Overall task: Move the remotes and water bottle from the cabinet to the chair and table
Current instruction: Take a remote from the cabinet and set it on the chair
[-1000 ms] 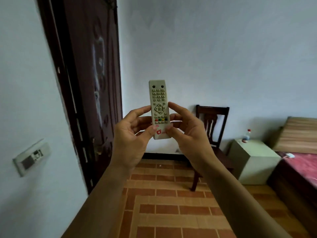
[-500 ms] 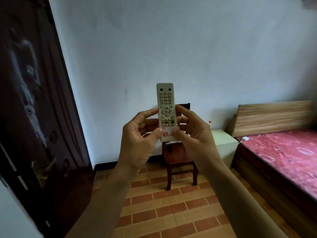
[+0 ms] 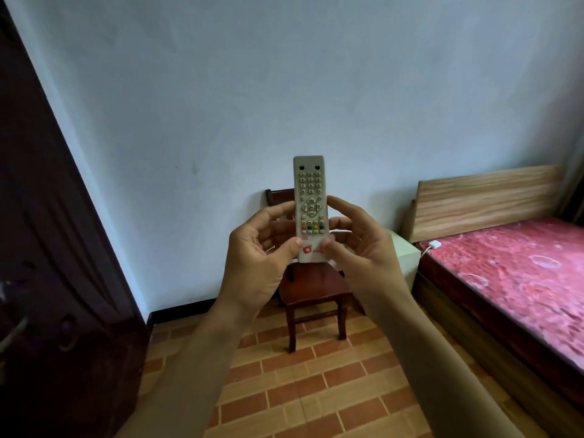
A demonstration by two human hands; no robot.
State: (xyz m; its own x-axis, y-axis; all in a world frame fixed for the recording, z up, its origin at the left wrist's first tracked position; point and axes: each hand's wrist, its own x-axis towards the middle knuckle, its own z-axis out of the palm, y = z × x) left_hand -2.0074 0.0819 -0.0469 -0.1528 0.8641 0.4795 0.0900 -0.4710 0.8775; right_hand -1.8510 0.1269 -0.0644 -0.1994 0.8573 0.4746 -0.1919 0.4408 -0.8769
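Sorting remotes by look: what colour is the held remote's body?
Pale grey-white remote, seen in the head view.

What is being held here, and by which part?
The white remote, upright, held at its lower end: left hand and right hand both pinch it there, thumbs on its front face.

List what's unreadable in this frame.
Head view only.
chair back: mostly behind the remote, left hand and right hand.
cabinet top: largely hidden by the right hand; any bottle there unseen.
bed: cut off by right edge.
door handle: blurred, at left edge.
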